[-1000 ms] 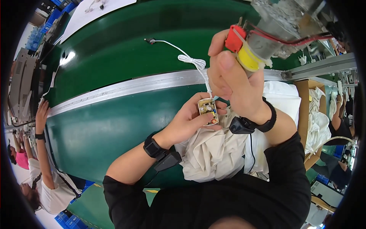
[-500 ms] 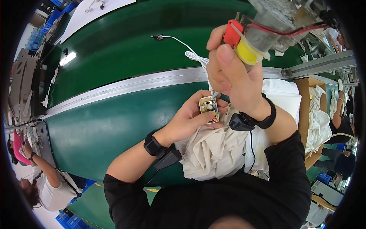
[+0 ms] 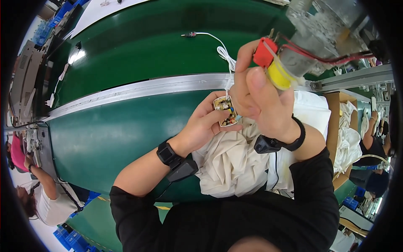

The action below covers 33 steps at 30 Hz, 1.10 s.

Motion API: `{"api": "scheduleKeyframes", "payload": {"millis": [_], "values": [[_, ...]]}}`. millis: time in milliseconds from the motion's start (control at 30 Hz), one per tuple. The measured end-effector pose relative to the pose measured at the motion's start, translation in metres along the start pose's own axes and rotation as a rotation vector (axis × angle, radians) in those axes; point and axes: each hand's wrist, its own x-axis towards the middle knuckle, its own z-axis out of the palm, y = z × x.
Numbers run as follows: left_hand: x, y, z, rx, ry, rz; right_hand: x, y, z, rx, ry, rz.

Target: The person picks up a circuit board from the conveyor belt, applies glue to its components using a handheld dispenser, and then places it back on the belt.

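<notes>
My left hand (image 3: 203,124) holds a small open white housing (image 3: 215,101), with the thumb lying over the circuit board (image 3: 223,106) inside. From its far end a white cable (image 3: 224,53), bundled partway, runs to a dark plug (image 3: 191,35) on the green surface. My right hand (image 3: 266,98) is closed round a hanging grey cylindrical tool (image 3: 296,59) with a yellow band (image 3: 279,76) and a red switch-like block (image 3: 265,52). A pale blue tip (image 3: 239,119) shows beneath this hand, beside the housing's right edge. Whether it touches the board is hard to see.
Crumpled cream cloth (image 3: 228,164) lies below my hands. A cardboard box (image 3: 333,113) of white cloth stands at right. A metal rail (image 3: 138,92) crosses the bench. Another cable with a white plug (image 3: 50,101) lies at left, where a person (image 3: 54,197) sits.
The housing in my left hand has shifted slightly left and away from me. My right hand and the tool have come slightly nearer and right. The pale blue tip now sits lower along the housing.
</notes>
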Motion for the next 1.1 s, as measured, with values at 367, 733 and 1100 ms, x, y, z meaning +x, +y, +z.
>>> {"api": "scheduleKeyframes", "payload": {"millis": [367,733,1100], "values": [[0.001,-0.001,-0.003,-0.008,-0.014,0.013,0.001,0.003,-0.002,0.037,0.018,-0.010],[0.001,0.002,0.000,-0.126,-0.057,-0.017,0.001,-0.003,0.002,0.043,0.037,0.009],[0.000,-0.002,-0.005,-0.187,-0.181,-0.046,-0.004,0.006,0.009,-0.003,0.025,-0.029]]}}
